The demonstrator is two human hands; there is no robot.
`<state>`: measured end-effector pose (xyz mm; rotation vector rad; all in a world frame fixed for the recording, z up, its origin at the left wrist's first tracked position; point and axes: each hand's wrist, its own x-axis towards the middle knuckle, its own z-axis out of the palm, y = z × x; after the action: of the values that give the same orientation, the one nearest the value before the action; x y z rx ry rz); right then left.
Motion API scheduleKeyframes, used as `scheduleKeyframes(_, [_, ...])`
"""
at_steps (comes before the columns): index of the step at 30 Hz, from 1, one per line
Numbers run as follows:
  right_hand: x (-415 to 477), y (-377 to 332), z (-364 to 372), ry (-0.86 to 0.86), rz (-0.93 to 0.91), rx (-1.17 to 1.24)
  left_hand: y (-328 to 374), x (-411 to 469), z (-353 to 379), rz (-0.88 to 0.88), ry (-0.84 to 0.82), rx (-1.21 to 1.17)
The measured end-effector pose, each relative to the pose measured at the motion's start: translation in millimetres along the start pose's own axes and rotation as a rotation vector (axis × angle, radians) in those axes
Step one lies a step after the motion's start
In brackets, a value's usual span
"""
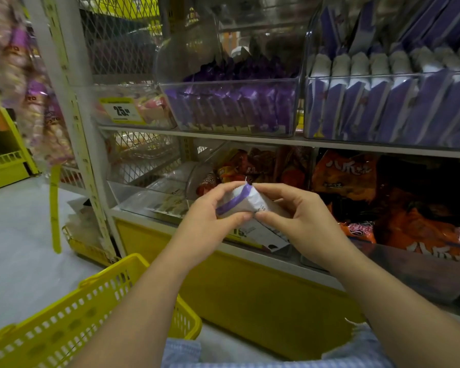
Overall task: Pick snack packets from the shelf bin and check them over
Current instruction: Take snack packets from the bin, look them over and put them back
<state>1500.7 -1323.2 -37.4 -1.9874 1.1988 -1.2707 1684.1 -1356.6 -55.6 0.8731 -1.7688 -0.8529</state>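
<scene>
A small white snack packet with a purple stripe (241,201) is held in front of the lower shelf by both hands. My left hand (207,219) pinches its left end between thumb and fingers. My right hand (298,219) pinches its right end. Above, on the upper shelf, a clear bin (290,107) holds several purple packets standing in a row. Right of it, a second clear bin (310,107) is packed with purple and white packets.
A yellow shopping basket (96,301) sits on the floor at lower left. Orange and red snack bags (356,176) fill the lower shelf bins. A yellow price tag (122,111) reads 25. Bagged snacks (35,96) hang on the left, beside a white upright post (72,107).
</scene>
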Motion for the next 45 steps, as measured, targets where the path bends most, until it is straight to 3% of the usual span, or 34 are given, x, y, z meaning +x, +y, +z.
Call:
scheduleKeyframes(5, [2, -1, -8, 0.016, 0.021, -0.008, -2, 2, -10, -0.046, -0.046, -0.157])
scheduleKeyframes(9, [2, 5, -26, 0.027, 0.133, 0.014, -4, 4, -26, -0.101, 0.027, -0.386])
scheduleKeyframes(18, [-1, 2, -24, 0.177, 0.073, 0.148, -7, 8, -35, -0.125, 0.098, -0.595])
scheduleKeyframes(21, [-1, -2, -21, 0.257, 0.053, 0.167, -9, 10, -33, -0.125, 0.131, -0.618])
scheduleKeyframes(26, [-3, -5, -18, 0.237, 0.054, 0.181, -8, 10, -22, -0.144, 0.279, -0.63])
scheduleKeyframes(30, [-3, -6, -4, 0.246, 0.074, 0.298, -3, 11, -1, -0.284, 0.462, -0.424])
scheduleKeyframes(35, [-4, -8, 6, 0.207, 0.03, 0.346, 5, 5, 22, -0.418, 0.212, -0.564])
scheduleKeyframes(40, [-6, -8, 6, 0.163, -0.054, 0.212, 3, 5, 19, -0.501, 0.181, -0.739])
scheduleKeyframes(45, [-6, -8, 5, 0.082, -0.05, 0.202, 2, 4, 14, -0.502, 0.12, -0.74])
